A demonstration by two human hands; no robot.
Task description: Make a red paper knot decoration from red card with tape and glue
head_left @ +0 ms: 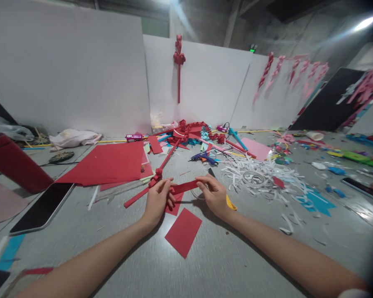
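A narrow red paper strip (186, 187) is stretched between my two hands, just above the table. My left hand (159, 198) pinches its left end, with the fingers curled in. At the other end my right hand (214, 193) grips it between thumb and fingers. Right behind my left hand lies a red paper stick (137, 197) with a folded paper knot (156, 177) on it. A red paper rectangle (184, 232) rests flat in front of my hands. Another red piece (175, 207) is partly hidden under the left fingers. Yellow-handled scissors (231, 203) lie partly covered beside my right hand.
Large red sheets (112, 163) and a phone (43, 209) lie to the left, near a red bottle (17, 163). A blue glue gun (204, 157) sits beyond my hands. White paper shreds (267, 171) surround a tape roll (253, 178) at right. White panels (205, 82) stand behind.
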